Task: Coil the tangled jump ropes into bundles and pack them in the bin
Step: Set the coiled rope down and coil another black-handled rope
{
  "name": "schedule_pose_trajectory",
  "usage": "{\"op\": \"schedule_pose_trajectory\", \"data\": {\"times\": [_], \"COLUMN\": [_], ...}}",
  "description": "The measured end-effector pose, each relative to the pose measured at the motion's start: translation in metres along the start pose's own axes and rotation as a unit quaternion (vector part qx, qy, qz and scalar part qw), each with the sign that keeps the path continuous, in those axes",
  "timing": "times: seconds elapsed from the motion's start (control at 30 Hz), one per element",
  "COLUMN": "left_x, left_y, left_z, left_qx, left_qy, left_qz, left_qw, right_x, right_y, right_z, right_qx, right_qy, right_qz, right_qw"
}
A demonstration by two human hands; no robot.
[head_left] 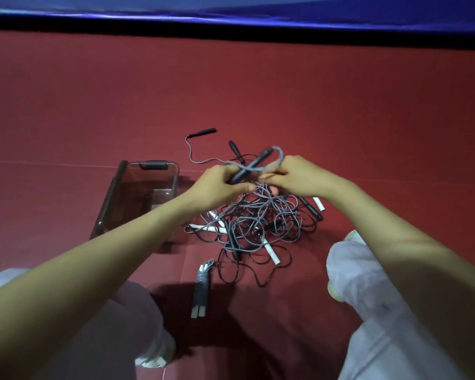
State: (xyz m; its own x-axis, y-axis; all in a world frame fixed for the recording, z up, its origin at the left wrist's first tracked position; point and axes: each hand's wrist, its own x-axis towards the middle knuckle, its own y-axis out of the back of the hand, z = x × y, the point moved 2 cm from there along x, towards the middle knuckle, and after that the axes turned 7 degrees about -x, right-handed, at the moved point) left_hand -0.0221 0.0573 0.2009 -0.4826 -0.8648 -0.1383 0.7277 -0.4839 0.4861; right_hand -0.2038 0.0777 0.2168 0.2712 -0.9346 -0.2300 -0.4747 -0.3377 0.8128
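Nearest you, at the bottom of the frame, your knees in pale trousers [368, 297] bracket the red mat [340, 105]. Just above them, lower centre, there's one finished bundle [201, 283] on the mat, grey cord wound round its white handles, and it's not yet in the bin. Beyond it, centre frame, the tangle [261, 223] of grey and black cords with white and dark handles sprawls loose.

Over its far edge your hands meet. Your left hand [217, 187] is curled round a dark handle [247, 168], and your right hand [299, 176] pinches a loop of grey cord [279, 154] crossing that handle. You're freeing a second rope, I'd say, or starting to wind it. The next move calls for drawing that cord clear of the pile without tightening the knots, then finding its other handle.

Left of centre sits the smoky, open-topped bin [109, 198], just beside the tangle. Farther up, a lone black handle [202, 132] trails its cord back towards the pile. No brand, label or writing can be read anywhere.
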Motion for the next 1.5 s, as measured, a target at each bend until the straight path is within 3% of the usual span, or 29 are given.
{"op": "schedule_pose_trajectory", "data": {"times": [0.07, 0.13, 0.23, 0.3, 0.33, 0.4, 0.47, 0.63, 0.77, 0.83, 0.9, 0.97, 1.03, 1.13, 1.23, 1.3, 1.4, 1.5], "left_x": [0.002, 0.002, 0.005, 0.010, 0.012, 0.011, 0.006, -0.004, -0.005, -0.003, 0.001, 0.006, 0.008, 0.005, 0.000, -0.005, -0.005, -0.004], "left_y": [-0.003, -0.001, 0.009, 0.016, 0.019, 0.021, 0.015, -0.001, 0.000, 0.003, 0.006, 0.010, 0.015, 0.016, 0.008, 0.002, 0.003, 0.003], "left_z": [-0.001, 0.002, 0.005, -0.006, -0.014, -0.028, -0.027, 0.012, 0.023, 0.022, 0.015, -0.001, -0.017, -0.026, -0.007, 0.012, 0.023, 0.018], "left_qx": [-0.006, -0.102, -0.351, -0.417, -0.405, -0.277, -0.160, -0.230, -0.281, -0.369, -0.432, -0.417, -0.352, -0.168, -0.209, -0.242, -0.189, -0.169], "left_qy": [0.007, 0.026, 0.057, 0.103, 0.139, 0.205, 0.204, 0.029, -0.016, -0.005, 0.020, 0.059, 0.127, 0.185, 0.084, 0.029, 0.020, 0.047], "left_qz": [-0.016, -0.003, 0.063, 0.100, 0.120, 0.138, 0.119, 0.012, 0.040, 0.058, 0.084, 0.123, 0.160, 0.152, 0.112, 0.032, -0.084, -0.101], "left_qw": [1.000, 0.994, 0.933, 0.897, 0.896, 0.928, 0.959, 0.973, 0.959, 0.928, 0.898, 0.899, 0.914, 0.956, 0.968, 0.969, 0.978, 0.979], "right_x": [0.001, 0.002, 0.004, 0.006, 0.005, 0.002, -0.001, -0.006, -0.003, -0.002, -0.002, -0.001, -0.002, -0.009, -0.012, -0.013, -0.013, -0.015], "right_y": [0.005, 0.007, -0.005, -0.013, -0.011, -0.002, 0.008, 0.010, 0.016, 0.012, 0.000, -0.012, -0.007, 0.015, 0.025, 0.027, 0.034, 0.031], "right_z": [-0.001, 0.003, 0.027, 0.044, 0.047, 0.041, 0.023, -0.011, -0.010, -0.001, 0.017, 0.036, 0.041, 0.026, 0.003, -0.003, -0.003, 0.001], "right_qx": [0.033, 0.040, -0.029, -0.101, -0.109, -0.046, 0.034, 0.127, 0.230, 0.181, 0.002, -0.137, -0.098, 0.076, 0.102, 0.078, -0.029, -0.106], "right_qy": [0.009, 0.013, -0.028, -0.075, -0.089, -0.065, -0.008, 0.066, 0.058, 0.024, -0.025, -0.070, -0.084, -0.006, 0.071, 0.082, 0.056, 0.035], "right_qz": [0.029, 0.019, -0.073, -0.068, -0.030, 0.067, 0.105, 0.097, 0.098, 0.032, -0.056, -0.074, 0.020, 0.158, 0.159, 0.157, 0.140, 0.108], "right_qw": [0.999, 0.999, 0.997, 0.990, 0.990, 0.995, 0.994, 0.985, 0.966, 0.983, 0.998, 0.985, 0.991, 0.984, 0.979, 0.981, 0.988, 0.988]}}
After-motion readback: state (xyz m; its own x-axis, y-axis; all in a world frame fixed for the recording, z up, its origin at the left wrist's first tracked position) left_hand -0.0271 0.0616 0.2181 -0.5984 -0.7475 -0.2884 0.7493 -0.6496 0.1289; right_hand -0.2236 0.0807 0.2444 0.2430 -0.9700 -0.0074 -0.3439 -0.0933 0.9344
